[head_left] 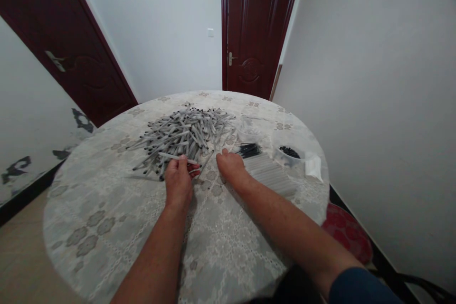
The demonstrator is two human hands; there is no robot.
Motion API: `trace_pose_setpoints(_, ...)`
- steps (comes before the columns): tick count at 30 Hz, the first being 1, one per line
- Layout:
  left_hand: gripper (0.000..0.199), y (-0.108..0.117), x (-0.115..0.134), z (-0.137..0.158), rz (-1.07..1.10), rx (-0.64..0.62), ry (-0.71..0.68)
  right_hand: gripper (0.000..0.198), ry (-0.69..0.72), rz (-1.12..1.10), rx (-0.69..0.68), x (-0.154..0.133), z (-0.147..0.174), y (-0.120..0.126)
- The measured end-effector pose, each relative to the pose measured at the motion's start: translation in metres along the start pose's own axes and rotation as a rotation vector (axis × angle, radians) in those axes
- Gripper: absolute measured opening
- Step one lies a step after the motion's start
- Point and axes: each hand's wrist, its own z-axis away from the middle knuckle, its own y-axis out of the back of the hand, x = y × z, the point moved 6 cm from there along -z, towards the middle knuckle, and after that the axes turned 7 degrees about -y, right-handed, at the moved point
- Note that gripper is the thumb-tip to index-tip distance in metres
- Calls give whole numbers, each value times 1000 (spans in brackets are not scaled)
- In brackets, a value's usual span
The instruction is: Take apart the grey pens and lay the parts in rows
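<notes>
My left hand pinches a slim whitish pen-like tube between thumb and fingers, at the near edge of a large pile. That pile is made of many grey-white tubes with black ends. My right hand is closed just right of the pile, low over the tablecloth; whatever is in its fingertips is too small to make out. Between the hands, another thin tube lies slanted. Beside my right hand lies a bundle of thin black sticks. Clear tubes lie in a row by my right forearm.
A clear bowl with small black pieces stands at the right, near a white packet. Another clear bowl is behind the black sticks. The round table has a patterned cloth. A red stool stands beyond its right edge.
</notes>
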Motion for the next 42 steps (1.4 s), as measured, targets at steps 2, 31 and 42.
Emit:
trace_pose_setpoints(2,32,0,-1,0,4,3,8,25,40,16,0,-2,1,2)
trace_pose_setpoints(31,36,-16,1,12,-153,-230,-24,20,-44,-17,147,1,29,30)
trace_pose_setpoints(42,31,-28,4,24,-234,-402,-19,22,91,-412,375,16,37,39)
